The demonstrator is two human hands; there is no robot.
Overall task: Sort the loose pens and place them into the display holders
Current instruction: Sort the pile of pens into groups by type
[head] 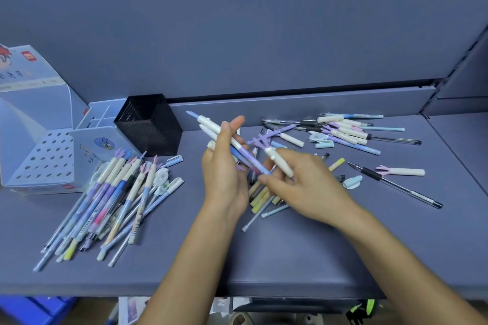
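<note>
My left hand (224, 171) holds a small bundle of pastel pens with cream caps (211, 125), their tips pointing up and to the left. My right hand (298, 182) pinches one more cream-capped pen (277, 159) with a purple branching top and holds it against the bundle. A big sorted pile of pens (113, 203) lies at the left. More loose pens (348, 130) are scattered at the back right, and several yellow and blue ones (261, 199) lie under my hands. The perforated white display holder (50, 158) and a white divided holder (100, 119) stand at the left.
A black mesh pen cup (149, 124) stands behind the left pile. Clear black-grip pens (396, 183) and a loose cream cap with a pink top (404, 171) lie at the right. The grey shelf (290, 258) has a back wall and a front edge, with blue crates below.
</note>
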